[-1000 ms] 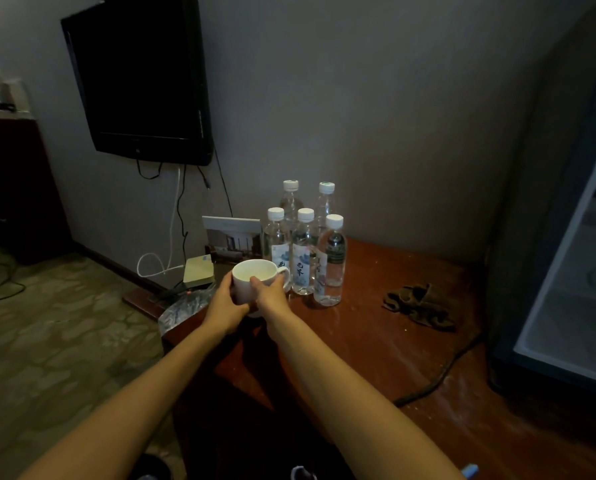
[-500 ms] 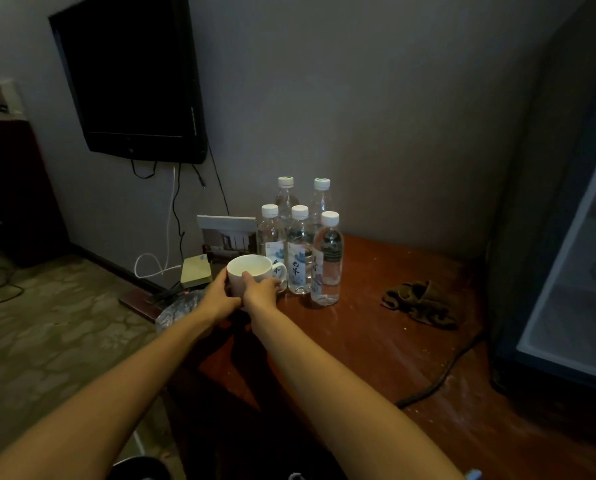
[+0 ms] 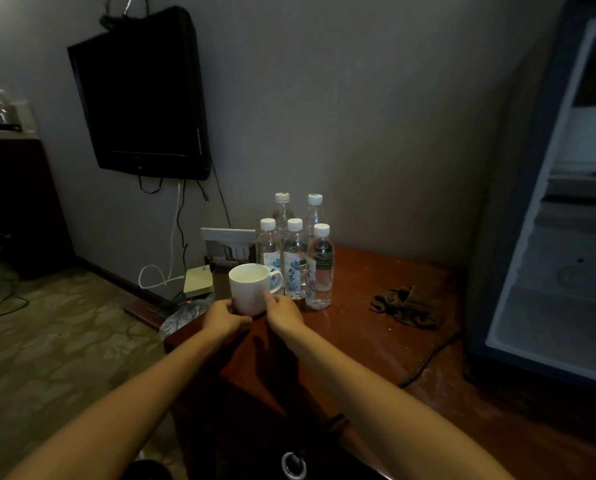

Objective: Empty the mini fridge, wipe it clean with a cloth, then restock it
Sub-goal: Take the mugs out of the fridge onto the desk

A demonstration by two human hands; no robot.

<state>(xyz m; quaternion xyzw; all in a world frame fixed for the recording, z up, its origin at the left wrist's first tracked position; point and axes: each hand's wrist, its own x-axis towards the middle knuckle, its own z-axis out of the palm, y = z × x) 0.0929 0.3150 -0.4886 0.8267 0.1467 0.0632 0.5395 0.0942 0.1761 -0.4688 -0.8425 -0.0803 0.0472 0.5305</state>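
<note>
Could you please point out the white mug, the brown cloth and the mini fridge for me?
white mug [image 3: 248, 293]: head view, its front wall.
brown cloth [image 3: 405, 306]: head view, middle of its folds.
mini fridge [image 3: 559, 327]: head view, its bare inner floor.

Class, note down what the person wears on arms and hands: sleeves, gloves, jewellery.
Nothing shows. The left arm and right arm are bare as far as the frame reaches, with no sleeves. The left hand and right hand wear no gloves. No watch or ring is visible in the dim light.
</note>
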